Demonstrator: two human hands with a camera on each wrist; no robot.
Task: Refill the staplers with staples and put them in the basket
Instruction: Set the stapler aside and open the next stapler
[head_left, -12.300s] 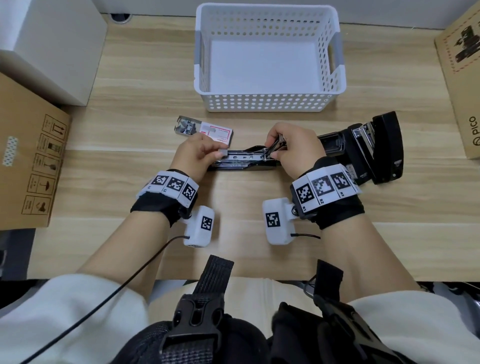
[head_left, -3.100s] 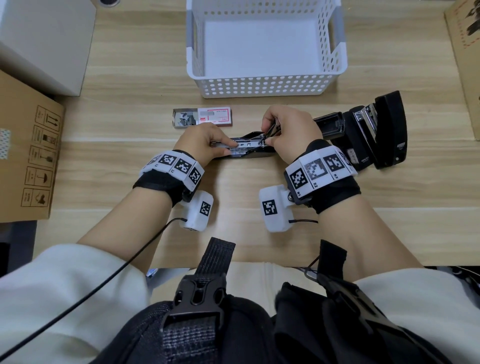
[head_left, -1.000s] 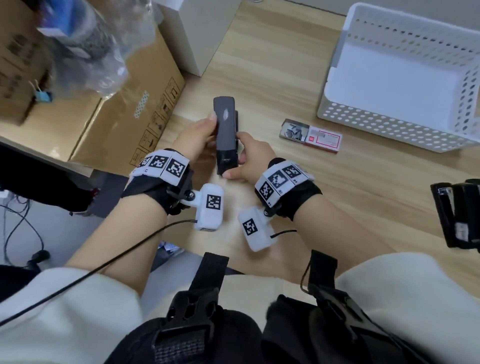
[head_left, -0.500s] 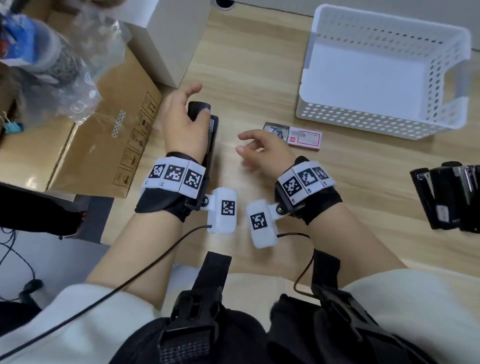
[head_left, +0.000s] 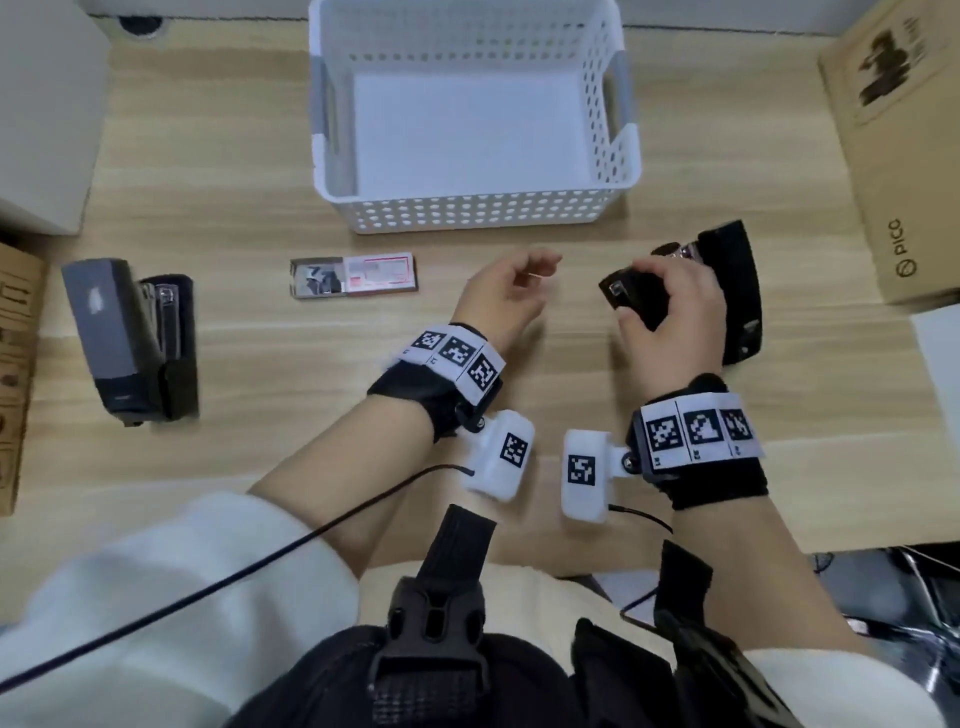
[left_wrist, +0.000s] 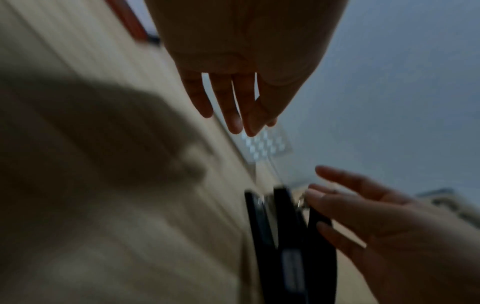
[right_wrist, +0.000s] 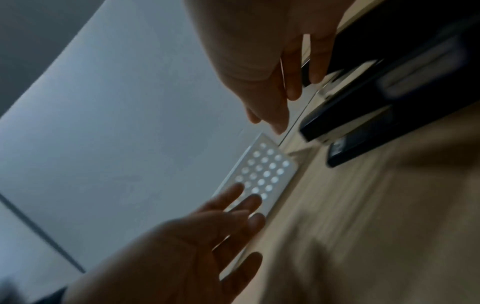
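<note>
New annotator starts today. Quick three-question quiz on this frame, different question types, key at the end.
1. True or false: the white basket already has a stapler in it.
2. Which hand is on a stapler? A) left hand B) right hand C) both
3. Fill in: the staple box lies between the grey stapler at the left and the ____ hand.

Key
1. False: its floor shows bare in the head view.
2. B: the right hand's fingers wrap the nearer of the black staplers at the right; the left hand hovers open, holding nothing.
3. left
</note>
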